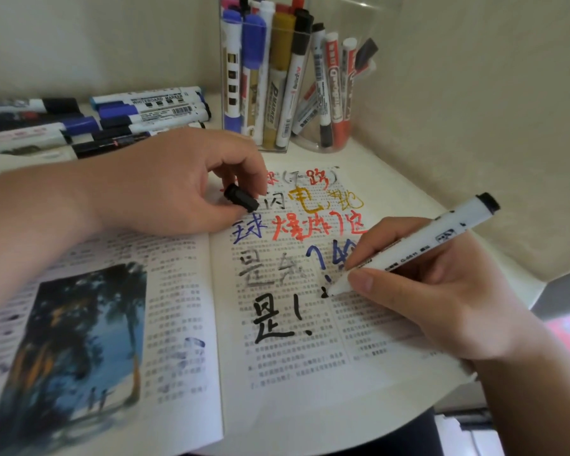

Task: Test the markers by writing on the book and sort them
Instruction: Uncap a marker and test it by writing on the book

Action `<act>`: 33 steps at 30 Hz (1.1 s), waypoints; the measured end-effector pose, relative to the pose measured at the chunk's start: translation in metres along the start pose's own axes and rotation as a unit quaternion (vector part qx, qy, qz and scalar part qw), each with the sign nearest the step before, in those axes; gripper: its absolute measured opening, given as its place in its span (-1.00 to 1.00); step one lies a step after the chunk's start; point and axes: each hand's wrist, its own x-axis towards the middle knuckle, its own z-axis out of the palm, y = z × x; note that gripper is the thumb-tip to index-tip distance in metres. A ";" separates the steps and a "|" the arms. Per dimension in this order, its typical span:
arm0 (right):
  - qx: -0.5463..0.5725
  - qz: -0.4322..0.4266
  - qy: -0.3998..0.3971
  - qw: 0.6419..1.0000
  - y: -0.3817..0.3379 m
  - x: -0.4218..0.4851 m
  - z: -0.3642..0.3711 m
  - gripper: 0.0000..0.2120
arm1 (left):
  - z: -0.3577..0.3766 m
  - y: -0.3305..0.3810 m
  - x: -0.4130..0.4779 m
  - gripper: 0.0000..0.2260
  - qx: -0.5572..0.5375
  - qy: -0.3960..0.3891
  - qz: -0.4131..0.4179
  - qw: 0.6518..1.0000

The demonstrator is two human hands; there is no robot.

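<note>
Marker under test: a white plastic marker with a black rear end [418, 245], slanted, its nib touching the right-hand page just beside a small fresh black mark
Right hand [441, 291]: grasps the marker low on the barrel between thumb and fingers, in a writing grip
Left hand [178, 185]: rests on the top of the book across the fold and pinches a small black ribbed cap [241, 198] between thumb and fingers
Book: an open printed paper book [277, 373] lying flat, with a colour photograph on the left page; the right page carries large handwritten strokes in red, gold, blue, faint grey and black
Done so far: judging by those colours, a good many markers have been tried
Sorted: a tall clear square plastic holder [278, 149] and a low clear round cup [310, 144] behind the book both stand full of capped markers; which one means working I cannot tell
Left to do: cap this marker and place it; a loose heap of blue and black capped markers [129, 116] lies on the white table [392, 172] at the far left, tested or not I cannot tell
</note>
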 end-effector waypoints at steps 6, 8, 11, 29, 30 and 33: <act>-0.044 -0.001 0.012 0.999 0.001 0.004 0.001 -0.97 | -0.002 0.001 0.000 -0.72 0.043 -0.018 0.030 0.998; -0.032 0.002 0.015 0.999 0.000 0.003 -0.001 -0.97 | -0.002 0.002 0.001 -0.74 0.042 -0.026 0.030 0.998; -0.019 0.007 -0.024 1.000 -0.003 0.001 0.000 -0.97 | -0.001 0.003 0.002 -0.74 0.046 -0.031 0.034 0.998; -0.002 0.003 -0.061 0.998 -0.002 -0.001 -0.002 -0.95 | -0.001 0.000 0.000 -0.72 0.059 -0.032 0.025 0.997; -0.005 0.003 -0.055 0.998 -0.002 -0.001 -0.002 -0.95 | 0.000 0.000 0.001 -0.71 0.063 -0.032 0.027 0.997; -0.002 -0.009 -0.020 1.000 0.001 0.001 -0.002 -0.94 | -0.001 -0.003 0.001 -0.74 0.075 -0.022 0.043 0.996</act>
